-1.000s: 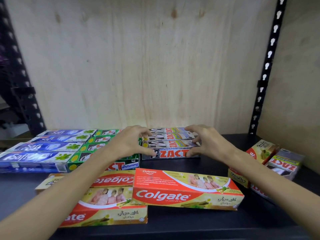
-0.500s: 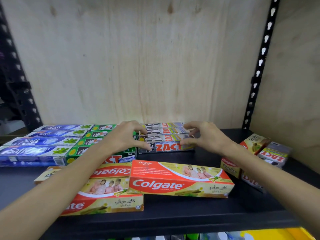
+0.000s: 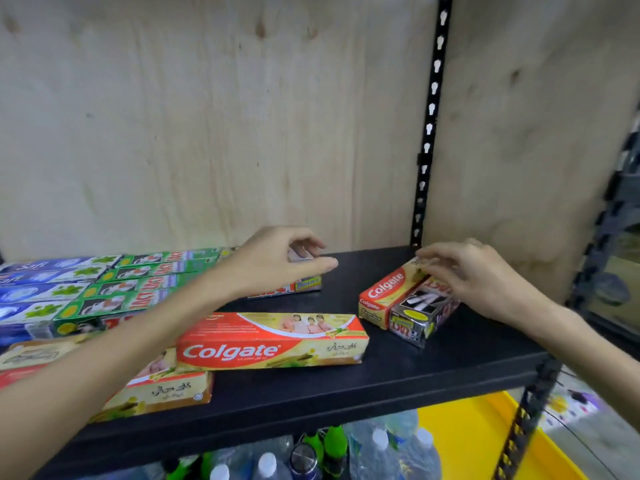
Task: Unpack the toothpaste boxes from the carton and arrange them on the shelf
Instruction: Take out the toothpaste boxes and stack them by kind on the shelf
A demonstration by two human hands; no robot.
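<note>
Black shelf (image 3: 381, 382), stocked with toothpaste boxes. Left hand (image 3: 277, 261): fingers loosely curled over the stacked Zact boxes (image 3: 304, 284) at 12 o'clock, touching their top; firm grip cannot be told. Right hand (image 3: 474, 278): fingers spread, relaxed, resting on a small Colgate box (image 3: 384, 292) and silver Zact box (image 3: 419, 313) at 2 o'clock, long axes running 7-to-1. Large Colgate box (image 3: 273, 341) at centre, long axis 9-to-3.
</note>
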